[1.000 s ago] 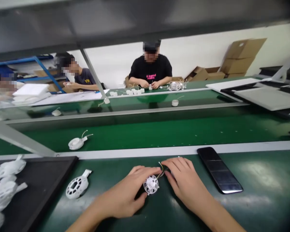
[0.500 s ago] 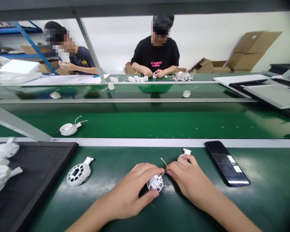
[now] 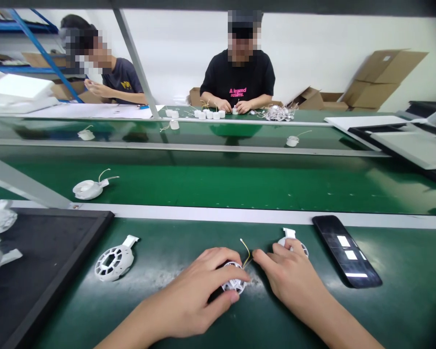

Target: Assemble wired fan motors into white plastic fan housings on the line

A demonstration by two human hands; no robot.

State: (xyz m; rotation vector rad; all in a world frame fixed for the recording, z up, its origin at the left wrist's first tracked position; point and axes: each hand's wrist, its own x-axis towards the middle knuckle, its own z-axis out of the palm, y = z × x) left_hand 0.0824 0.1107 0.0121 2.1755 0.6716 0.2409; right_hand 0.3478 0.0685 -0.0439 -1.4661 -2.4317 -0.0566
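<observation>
A small round white plastic housing with slots (image 3: 234, 278) rests on the green bench. My left hand (image 3: 207, 286) is closed around it, thumb at the near side and fingers over the top. Thin wires (image 3: 245, 251) come out of its far side; one stands up with a small white tip. My right hand (image 3: 288, 274) has its thumb and index fingertips pinched together at the end of the other wire. Its remaining fingers lie over a white ring-shaped cover with a tab (image 3: 289, 234), partly hiding it.
Another white slotted cover (image 3: 114, 262) lies to the left, beside a black tray (image 3: 58, 252) with several white parts. A black phone (image 3: 347, 252) lies to the right. Beyond the ledge, a wired white part (image 3: 89, 189) sits on the green belt. Two people work opposite.
The view has shifted slightly. My left fingers have come further over the housing's top. My right hand's other fingers have spread across the ring-shaped cover, while thumb and index stay by the wire.
</observation>
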